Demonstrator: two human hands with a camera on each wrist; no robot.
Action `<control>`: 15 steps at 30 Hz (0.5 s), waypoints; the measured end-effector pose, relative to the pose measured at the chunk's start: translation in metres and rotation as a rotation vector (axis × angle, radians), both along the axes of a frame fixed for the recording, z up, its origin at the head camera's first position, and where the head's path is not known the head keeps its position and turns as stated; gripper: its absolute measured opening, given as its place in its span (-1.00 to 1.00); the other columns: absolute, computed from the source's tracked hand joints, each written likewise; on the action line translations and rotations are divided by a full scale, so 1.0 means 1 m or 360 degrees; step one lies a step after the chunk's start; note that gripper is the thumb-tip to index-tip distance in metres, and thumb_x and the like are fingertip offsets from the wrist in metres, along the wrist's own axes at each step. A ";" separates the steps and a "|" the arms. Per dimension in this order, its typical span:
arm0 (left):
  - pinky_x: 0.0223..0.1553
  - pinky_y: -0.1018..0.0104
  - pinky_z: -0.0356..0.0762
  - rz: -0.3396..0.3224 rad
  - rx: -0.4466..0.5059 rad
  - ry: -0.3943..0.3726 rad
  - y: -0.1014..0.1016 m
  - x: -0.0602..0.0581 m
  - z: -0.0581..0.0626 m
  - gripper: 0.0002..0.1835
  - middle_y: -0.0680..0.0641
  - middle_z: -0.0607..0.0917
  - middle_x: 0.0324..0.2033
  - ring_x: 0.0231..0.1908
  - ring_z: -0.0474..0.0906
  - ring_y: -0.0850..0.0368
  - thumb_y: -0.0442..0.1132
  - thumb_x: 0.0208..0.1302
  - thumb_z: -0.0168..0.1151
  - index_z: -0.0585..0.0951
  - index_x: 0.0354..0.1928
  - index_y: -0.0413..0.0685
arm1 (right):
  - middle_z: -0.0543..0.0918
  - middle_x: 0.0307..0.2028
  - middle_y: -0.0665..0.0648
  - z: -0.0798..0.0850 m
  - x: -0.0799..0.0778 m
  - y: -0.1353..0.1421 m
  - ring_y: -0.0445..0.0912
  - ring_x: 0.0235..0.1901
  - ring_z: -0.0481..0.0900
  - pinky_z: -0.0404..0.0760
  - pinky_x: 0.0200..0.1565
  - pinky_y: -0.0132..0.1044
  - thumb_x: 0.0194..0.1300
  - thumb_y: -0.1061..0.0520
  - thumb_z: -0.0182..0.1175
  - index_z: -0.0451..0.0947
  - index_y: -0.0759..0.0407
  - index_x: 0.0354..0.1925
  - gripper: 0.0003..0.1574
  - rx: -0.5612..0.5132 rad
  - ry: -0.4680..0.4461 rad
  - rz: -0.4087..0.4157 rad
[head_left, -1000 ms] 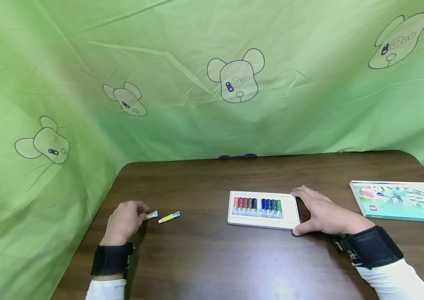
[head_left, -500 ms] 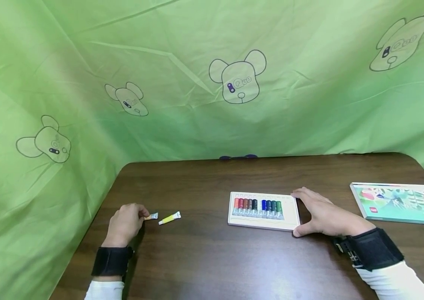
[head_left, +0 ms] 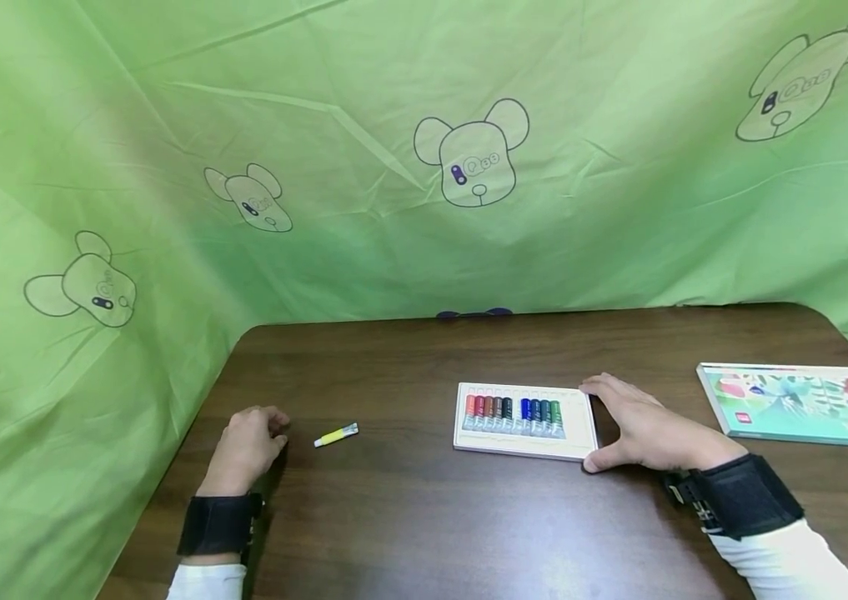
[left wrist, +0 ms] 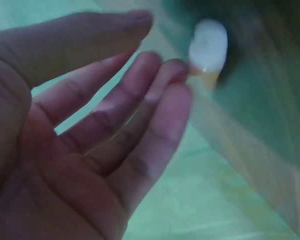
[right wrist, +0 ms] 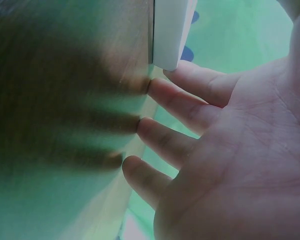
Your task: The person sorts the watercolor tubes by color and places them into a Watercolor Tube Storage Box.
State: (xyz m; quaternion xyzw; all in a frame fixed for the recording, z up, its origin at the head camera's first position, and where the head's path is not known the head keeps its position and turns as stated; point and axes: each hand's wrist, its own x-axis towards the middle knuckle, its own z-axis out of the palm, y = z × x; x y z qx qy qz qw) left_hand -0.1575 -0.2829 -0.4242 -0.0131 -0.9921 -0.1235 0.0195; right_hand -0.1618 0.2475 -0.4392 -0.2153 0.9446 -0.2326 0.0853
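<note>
On the left of the dark table, my left hand [head_left: 243, 446] stands low over the wood, its thumb and fingers apart. The left wrist view shows a bare palm and loosely bent fingers. Beyond the fingertips there appears a blurred tube with a white cap [left wrist: 208, 47] and an orange-yellow part. A yellow paint tube [head_left: 336, 435] lies just right of this hand. My right hand [head_left: 641, 433] grips the white paint tray [head_left: 581, 423] at its right end, thumb on the near corner, index finger on the far one. Several coloured tubes [head_left: 508, 408] lie in the tray.
A flat turquoise box [head_left: 799, 404] with a printed lid lies on the right side of the table [head_left: 408, 508]. Green cloth [head_left: 363, 167] with printed bear heads hangs behind and to the left.
My left thumb and fingers have spread apart. The small tube that showed at their tips is out of sight in the head view. My right hand and the paint tray stay in place.
</note>
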 end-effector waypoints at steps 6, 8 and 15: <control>-0.17 -0.02 0.52 0.0002 0.0015 0.0049 -0.022 0.006 0.004 -0.75 -0.17 0.70 -0.30 -0.21 0.60 -0.12 -0.47 -0.03 0.23 0.68 -0.24 -0.19 | 0.26 0.30 0.40 0.001 0.000 -0.001 0.35 0.30 0.16 0.20 0.16 0.32 -0.27 -0.57 0.28 0.22 0.33 0.30 0.41 0.0002 -0.0009 -0.0011; -0.20 0.00 0.52 -0.0016 0.0017 -0.0004 -0.026 0.008 0.004 -0.73 -0.14 0.70 -0.32 -0.25 0.60 -0.08 -0.48 -0.04 0.21 0.68 -0.23 -0.17 | 0.26 0.31 0.40 0.001 0.000 -0.001 0.36 0.30 0.15 0.20 0.16 0.33 -0.27 -0.58 0.27 0.21 0.33 0.30 0.42 0.0005 -0.0015 -0.0013; -0.38 0.10 0.51 0.0006 -0.0021 -0.0123 -0.025 0.011 -0.001 -0.88 0.06 0.65 -0.47 -0.43 0.54 0.15 -0.31 0.01 0.35 0.67 -0.35 0.00 | 0.26 0.31 0.40 0.000 0.001 0.000 0.35 0.30 0.15 0.20 0.16 0.33 -0.26 -0.57 0.28 0.22 0.33 0.30 0.41 0.0002 -0.0011 -0.0009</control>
